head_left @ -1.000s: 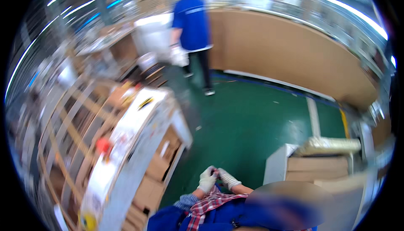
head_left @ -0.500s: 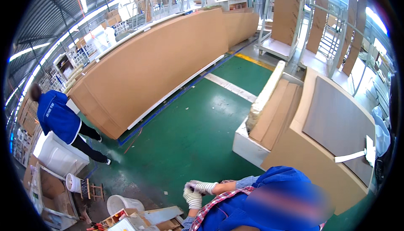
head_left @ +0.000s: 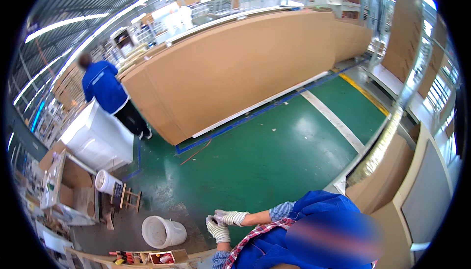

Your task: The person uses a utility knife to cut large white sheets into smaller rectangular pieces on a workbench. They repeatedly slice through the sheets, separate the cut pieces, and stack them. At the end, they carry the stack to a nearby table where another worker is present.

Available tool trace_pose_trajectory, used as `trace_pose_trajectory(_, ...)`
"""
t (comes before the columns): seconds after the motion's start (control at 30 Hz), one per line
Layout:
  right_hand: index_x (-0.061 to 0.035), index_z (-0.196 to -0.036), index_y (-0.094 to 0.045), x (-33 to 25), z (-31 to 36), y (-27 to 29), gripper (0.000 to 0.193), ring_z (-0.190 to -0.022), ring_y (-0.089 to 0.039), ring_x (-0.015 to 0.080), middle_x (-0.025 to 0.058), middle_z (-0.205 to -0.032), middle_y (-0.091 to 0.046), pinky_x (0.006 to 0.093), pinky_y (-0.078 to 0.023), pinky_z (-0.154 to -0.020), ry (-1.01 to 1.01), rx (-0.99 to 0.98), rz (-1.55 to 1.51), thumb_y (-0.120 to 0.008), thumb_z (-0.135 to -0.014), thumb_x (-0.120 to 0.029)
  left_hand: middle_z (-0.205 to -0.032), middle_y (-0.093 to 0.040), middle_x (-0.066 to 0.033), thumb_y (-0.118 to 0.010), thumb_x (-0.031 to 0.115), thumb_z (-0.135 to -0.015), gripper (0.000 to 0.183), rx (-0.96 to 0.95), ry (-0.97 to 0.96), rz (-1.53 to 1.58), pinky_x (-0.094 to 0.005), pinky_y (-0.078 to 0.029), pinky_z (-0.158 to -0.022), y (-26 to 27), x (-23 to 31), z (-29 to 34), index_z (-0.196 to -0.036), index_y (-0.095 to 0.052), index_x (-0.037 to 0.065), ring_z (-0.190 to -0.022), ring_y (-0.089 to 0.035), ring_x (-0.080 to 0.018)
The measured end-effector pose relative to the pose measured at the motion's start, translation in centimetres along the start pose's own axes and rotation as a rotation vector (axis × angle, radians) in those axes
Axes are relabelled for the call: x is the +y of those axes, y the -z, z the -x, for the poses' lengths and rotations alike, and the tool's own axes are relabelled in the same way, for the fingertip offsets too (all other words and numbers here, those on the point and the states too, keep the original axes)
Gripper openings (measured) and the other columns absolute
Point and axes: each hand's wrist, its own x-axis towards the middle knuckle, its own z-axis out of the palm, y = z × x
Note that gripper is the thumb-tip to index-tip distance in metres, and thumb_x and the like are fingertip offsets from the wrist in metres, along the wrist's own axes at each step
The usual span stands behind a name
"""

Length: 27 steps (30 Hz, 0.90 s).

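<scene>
Both my hands wear white knit gloves and meet low in the head view, just in front of my blue jacket and plaid shirt. My left hand (head_left: 217,230) is curled, its fingertips against my right hand (head_left: 231,216), which lies flatter and points left. I see no object in either hand. The nearest thing is a white bucket (head_left: 163,232) on the floor, to the left of my hands.
A co-worker in a blue jacket (head_left: 104,88) stands by a large white box (head_left: 98,139) at the left. A long stack of brown cardboard sheets (head_left: 245,68) crosses the back. Cardboard-wrapped items (head_left: 387,171) stand at the right. A small wooden stool (head_left: 128,198) and a tool tray (head_left: 147,258) lie lower left.
The view has swung, so the cardboard stack and the co-worker now sit higher and more central. My gloved hands stay together in front of my chest.
</scene>
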Motion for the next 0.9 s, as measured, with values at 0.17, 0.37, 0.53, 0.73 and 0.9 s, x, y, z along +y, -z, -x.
trace_pose_trajectory(0.17, 0.0021, -0.131, -0.022, -6.9, -1.8, 1.6, 0.067, -0.125, -0.024, 0.0209, 0.0137, -0.136, -0.025, 0.0263, -0.022, -0.1, -0.099, 0.05, -0.314, -0.048, -0.085, -0.04, -0.091, -0.055, -0.0026, -0.058, 0.005, -0.079, 0.021, -0.007, 0.16, 0.768, -0.0252, -0.043, -0.074, -1.8, -1.0, -3.2, -0.098, -0.051, 0.004, -0.081, -0.05, -0.0109)
trace_pose_trajectory(0.37, -0.0023, -0.131, -0.026, -3.6, -10.0, 3.3, 0.061, -0.11, -0.041, 0.0198, 0.0137, -0.129, -0.036, 0.0247, -0.034, -0.09, -0.131, 0.139, -0.056, -0.038, -0.087, -0.043, -0.084, -0.056, -0.0051, -0.057, 0.004, -0.077, 0.014, -0.056, 0.2, 0.41, -0.025, -0.044, -0.071, -2.0, -2.7, -9.1, -0.09, -0.051, 0.003, -0.078, -0.053, -0.0136)
trace_pose_trajectory(0.53, -0.0071, -0.117, -0.041, -9.0, -15.7, 4.4, 0.044, -0.113, -0.037, 0.0252, 0.0091, -0.117, -0.044, 0.0331, -0.027, -0.095, -0.285, -0.076, -0.167, -0.037, -0.085, -0.037, -0.077, -0.054, -0.0011, -0.052, 0.0, -0.079, 0.009, -0.16, 0.401, 0.696, -0.0226, -0.044, -0.057, -1.6, -6.0, -17.5, -0.086, -0.049, 0.006, -0.062, -0.05, -0.0106)
trace_pose_trajectory(0.73, -0.0079, -0.121, -0.038, -7.1, -26.7, 1.7, 0.039, -0.116, -0.032, 0.0262, 0.0066, -0.123, -0.038, 0.0366, -0.022, -0.099, 0.219, -0.132, 0.748, -0.031, -0.086, -0.022, -0.076, -0.056, -0.0152, -0.052, 0.017, -0.079, 0.01, 0.178, 0.19, -0.107, -0.0393, -0.045, -0.063, 4.1, -6.5, -26.4, -0.083, -0.053, 0.007, -0.068, -0.054, -0.0298)
trace_pose_trajectory(0.9, -0.0112, -0.115, -0.044, -4.1, -33.6, -0.8, 0.033, -0.107, -0.037, 0.0247, 0.0051, -0.109, -0.044, 0.0371, -0.031, -0.087, 0.983, 0.318, 2.23, -0.033, -0.085, -0.018, -0.081, -0.054, -0.0192, -0.049, 0.016, -0.079, 0.012, 0.289, 0.424, -0.124, -0.0447, -0.043, -0.067, 7.1, -11.7, -31.0, -0.082, -0.054, 0.005, -0.076, -0.053, -0.0358)
